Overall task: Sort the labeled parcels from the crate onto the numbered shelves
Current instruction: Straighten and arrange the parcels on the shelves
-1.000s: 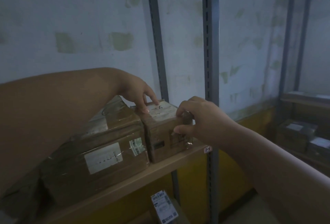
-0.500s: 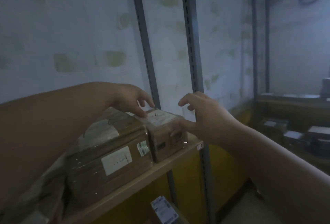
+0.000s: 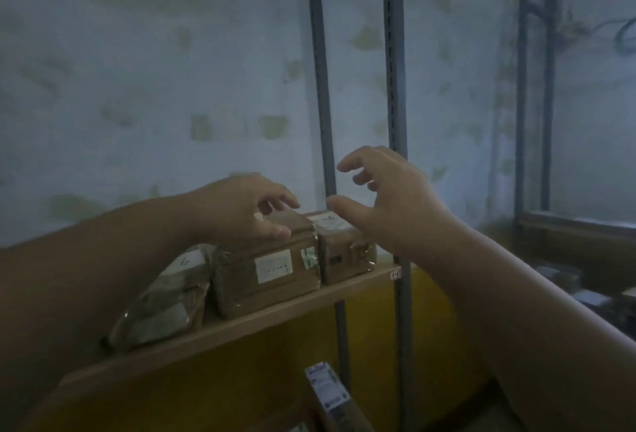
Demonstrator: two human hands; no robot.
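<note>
A small brown parcel [image 3: 344, 256] with a white label on top stands at the right end of a wooden shelf [image 3: 241, 325], beside a grey upright. A larger taped brown parcel [image 3: 268, 276] with a white front label sits against its left side. Further left leans a soft wrapped parcel [image 3: 165, 300] marked with a number. My left hand [image 3: 247, 211] hovers over the larger parcel's top, fingers relaxed, holding nothing. My right hand [image 3: 389, 197] floats in the air just above and right of the small parcel, fingers spread and empty.
Two grey slotted uprights [image 3: 394, 87] rise behind the shelf's right end. A small tag [image 3: 395, 274] marks the shelf edge. Another labeled parcel [image 3: 327, 393] lies below. A second rack [image 3: 578, 225] with dark parcels stands at the right.
Both hands have let go of the small parcel and lifted away from it. The view has pulled back and swung, so the shelf now sits lower and more central.
</note>
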